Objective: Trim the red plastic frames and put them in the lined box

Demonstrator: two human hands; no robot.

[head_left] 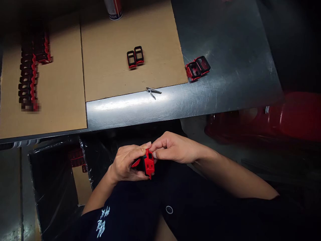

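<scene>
One red-and-black plastic casing sits at lower centre of the frame, held above the person's lap, with small square openings in its red face and a red tab pointing down. The left hand is closed around its left side, thumb lying across the top and fingers curled beneath. The right hand is nearly closed as well, pinching the casing's upper edge between thumb and bent forefinger, and the two hands touch there.

Just left of the hands, a black plastic-lined box holds a few red-and-black pieces and a strip of cardboard. A steel counter crosses the upper frame, carrying two cardboard sheets. On the middle of the right sheet, two black frames with red edges lie side by side, touching. Upper left, a long double row of similar parts is blurred past detail. A small steel tool lies just off the sheet's front edge, its kind hard to tell. To the right, a pair of red-and-black parts rests on bare steel. A spray can stands at the top edge, cut off. Lower right, below the counter, sits a blurred red object.
</scene>
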